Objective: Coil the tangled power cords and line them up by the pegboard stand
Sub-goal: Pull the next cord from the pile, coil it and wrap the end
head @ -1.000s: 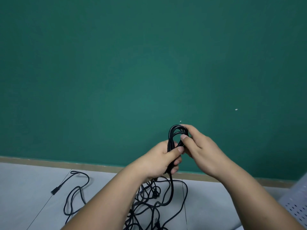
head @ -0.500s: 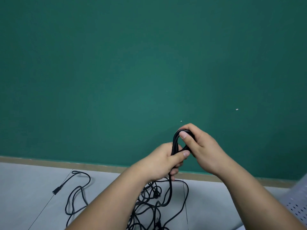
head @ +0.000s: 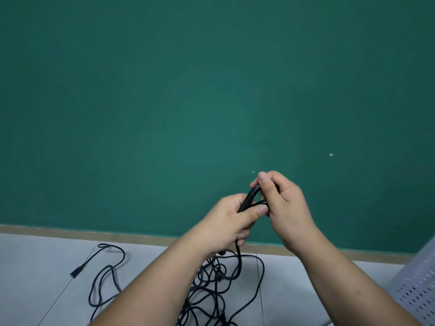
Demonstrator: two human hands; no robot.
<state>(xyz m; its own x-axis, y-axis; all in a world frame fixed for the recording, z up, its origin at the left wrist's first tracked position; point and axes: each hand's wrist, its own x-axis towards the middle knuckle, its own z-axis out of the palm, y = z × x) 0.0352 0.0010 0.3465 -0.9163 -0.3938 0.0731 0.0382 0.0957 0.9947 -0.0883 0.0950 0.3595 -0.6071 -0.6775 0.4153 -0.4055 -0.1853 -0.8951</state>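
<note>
I note left hand (head: pixel 231 222) gripping the half-wound coil (head: pixel 251 196), right hand (head: pixel 286 208) pinching its top loop; trailing cord may snag in the tangle (head: pixel 211 285) below, yanking loops loose.

I counted two hands in the view, the left hand (head: pixel 231 222) and the right hand (head: pixel 282 203), and between them one coiled bundle (head: pixel 251 196) of black cord. On the floor (head: pixel 35 278) lay one tangled heap (head: pixel 211 285) of black cords; how many cords were in it I could not tell. Only one connector end (head: pixel 75 274) showed plainly, at the left. There was one perforated pegboard stand (head: pixel 419 285) at the right edge. I also counted two seam lines (head: pixel 50 302) in the floor and two white specks (head: pixel 330 155) on the green wall (head: pixel 164 90).
</note>
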